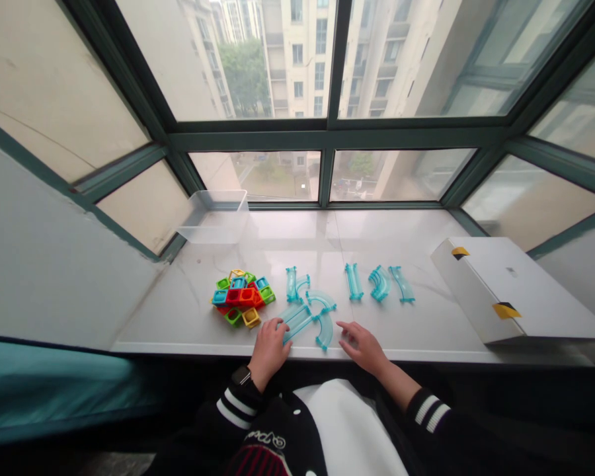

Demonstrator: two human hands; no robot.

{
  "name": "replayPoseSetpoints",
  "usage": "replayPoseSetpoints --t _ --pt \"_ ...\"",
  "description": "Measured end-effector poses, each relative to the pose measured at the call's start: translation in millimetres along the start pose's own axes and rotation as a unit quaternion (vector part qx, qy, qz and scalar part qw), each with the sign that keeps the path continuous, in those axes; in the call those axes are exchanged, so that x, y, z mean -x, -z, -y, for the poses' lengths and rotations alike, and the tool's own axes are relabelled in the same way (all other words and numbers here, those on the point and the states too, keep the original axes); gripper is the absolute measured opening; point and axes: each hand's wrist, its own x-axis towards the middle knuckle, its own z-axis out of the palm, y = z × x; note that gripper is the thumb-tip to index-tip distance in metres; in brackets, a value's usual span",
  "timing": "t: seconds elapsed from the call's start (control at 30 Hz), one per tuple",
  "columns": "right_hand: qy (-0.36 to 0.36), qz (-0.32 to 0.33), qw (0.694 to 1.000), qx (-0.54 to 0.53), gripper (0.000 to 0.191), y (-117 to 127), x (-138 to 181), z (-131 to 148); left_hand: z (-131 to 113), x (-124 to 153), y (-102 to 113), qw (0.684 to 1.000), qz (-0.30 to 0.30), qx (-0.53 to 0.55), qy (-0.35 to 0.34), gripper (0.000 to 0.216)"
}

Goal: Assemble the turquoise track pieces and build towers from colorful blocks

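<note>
Left hand (270, 348) on the straight blue track pieces (300, 323), right hand (361, 348) held free beside the group.
The left hand's fingers touch the near left end of these translucent pieces; whether they are clamped on them I cannot tell. The right hand holds nothing, its fingers loosely bent and thumb and forefinger apart, just beside a curved track piece (328, 330). Farther out on the white windowsill (297, 244), more blue pieces lie beyond the straight ones, and a row of three (354, 283) lies to the right, well apart from the group. Left of the group sits a heap of colourful blocks (242, 295), red, green, blue and yellow; behind it, a clear bin (213, 234) stands by the window, and a white box (520, 284) at far right.
</note>
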Motion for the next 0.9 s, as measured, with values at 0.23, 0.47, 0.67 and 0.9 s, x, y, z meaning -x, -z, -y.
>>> replayPoseSetpoints --t 0.23,0.47,0.67,0.9 --pt "0.020 -0.024 0.999 0.041 0.045 -3.9 5.1 -1.5 -3.3 -3.3 -1.8 0.999 0.003 -0.042 -0.016 0.007" --pt "0.020 -0.029 0.999 0.041 0.044 -4.4 4.6 -1.4 3.6 -3.2 0.6 0.999 -0.013 0.003 -0.037 0.009" --pt "0.040 -0.012 0.997 0.061 0.051 -1.3 4.2 1.5 1.5 -3.1 -1.8 1.000 0.006 0.007 -0.014 0.013" --pt "0.093 0.009 0.989 0.115 0.060 -0.7 7.2 7.4 -3.8 -3.9 -1.8 0.999 0.019 0.012 0.033 0.031"
